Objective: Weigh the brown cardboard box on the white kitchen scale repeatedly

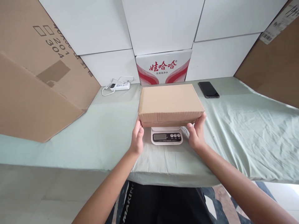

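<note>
Closed cardboard box (170,104) on scale (166,136); left hand (137,138), right hand (196,135) fingers gripping box ends.

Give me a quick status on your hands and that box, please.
Left hand and right hand grip the closed brown cardboard box at its near corners. Box over small white digital scale. Black phone behind, apart.

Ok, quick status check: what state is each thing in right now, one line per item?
cardboard box: closed, above the scale, held at both near corners.
scale: under the box, display not readable.
left hand: fingers on the box's near left corner.
right hand: fingers on the box's near right corner.
phone: flat on the cloth, screen dark.
power strip: on the cloth, cord loosely looped.
large carton: leaning at the left, flap open.
</note>
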`<state>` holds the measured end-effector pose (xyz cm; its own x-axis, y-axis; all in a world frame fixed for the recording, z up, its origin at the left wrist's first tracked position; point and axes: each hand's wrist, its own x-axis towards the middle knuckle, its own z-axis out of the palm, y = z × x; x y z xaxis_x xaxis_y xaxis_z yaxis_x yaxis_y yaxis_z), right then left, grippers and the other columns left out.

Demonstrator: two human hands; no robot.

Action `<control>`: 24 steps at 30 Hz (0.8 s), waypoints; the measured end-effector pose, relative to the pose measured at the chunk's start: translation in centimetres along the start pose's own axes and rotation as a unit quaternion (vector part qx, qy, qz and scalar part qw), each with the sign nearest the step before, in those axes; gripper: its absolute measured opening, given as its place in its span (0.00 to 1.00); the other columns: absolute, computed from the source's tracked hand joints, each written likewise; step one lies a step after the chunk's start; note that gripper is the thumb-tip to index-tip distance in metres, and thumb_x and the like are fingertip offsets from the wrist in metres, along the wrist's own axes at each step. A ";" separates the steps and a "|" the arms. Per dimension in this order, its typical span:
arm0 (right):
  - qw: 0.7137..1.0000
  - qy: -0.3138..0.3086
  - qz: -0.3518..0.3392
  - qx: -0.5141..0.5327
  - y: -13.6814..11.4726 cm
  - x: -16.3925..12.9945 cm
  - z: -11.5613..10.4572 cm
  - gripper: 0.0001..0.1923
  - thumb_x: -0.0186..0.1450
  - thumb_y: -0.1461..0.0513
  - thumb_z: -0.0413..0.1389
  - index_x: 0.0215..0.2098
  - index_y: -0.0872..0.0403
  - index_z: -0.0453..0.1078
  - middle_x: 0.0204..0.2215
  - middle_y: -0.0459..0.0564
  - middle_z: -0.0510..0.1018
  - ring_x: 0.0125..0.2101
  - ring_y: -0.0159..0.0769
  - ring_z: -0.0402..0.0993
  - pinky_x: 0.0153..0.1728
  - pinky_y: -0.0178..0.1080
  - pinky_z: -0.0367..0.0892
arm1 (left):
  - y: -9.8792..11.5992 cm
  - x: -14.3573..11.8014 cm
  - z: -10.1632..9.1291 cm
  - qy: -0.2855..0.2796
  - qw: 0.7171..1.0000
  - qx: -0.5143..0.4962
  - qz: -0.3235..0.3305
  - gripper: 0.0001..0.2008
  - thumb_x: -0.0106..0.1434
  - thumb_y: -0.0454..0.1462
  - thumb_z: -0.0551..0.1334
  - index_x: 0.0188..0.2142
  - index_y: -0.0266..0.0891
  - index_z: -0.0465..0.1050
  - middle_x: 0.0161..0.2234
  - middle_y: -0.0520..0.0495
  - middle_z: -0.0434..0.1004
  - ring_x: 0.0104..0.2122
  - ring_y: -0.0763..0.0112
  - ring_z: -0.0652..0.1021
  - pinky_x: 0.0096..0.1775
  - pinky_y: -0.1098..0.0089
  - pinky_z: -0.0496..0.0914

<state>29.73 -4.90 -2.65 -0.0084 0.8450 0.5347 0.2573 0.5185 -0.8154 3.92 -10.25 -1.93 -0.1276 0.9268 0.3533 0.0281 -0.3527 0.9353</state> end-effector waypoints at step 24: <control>0.996 0.087 -0.005 0.019 1.6 0.7 -0.5 0.43 0.74 0.36 0.52 0.83 0.32 0.47 0.73 0.56 0.68 0.71 0.61 0.69 0.69 0.74 0.67 | -1.0 -0.1 -0.3 0.083 0.996 -0.029 0.018 0.43 0.75 0.67 0.55 0.80 0.53 0.64 0.85 0.47 0.56 0.85 0.48 0.55 0.82 0.52 0.57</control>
<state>30.67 -3.58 -3.51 0.1586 0.8061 0.5701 0.2214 0.5337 -0.8162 3.60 -10.03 -2.88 -0.2896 0.8813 0.3733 -0.0214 -0.3959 0.9180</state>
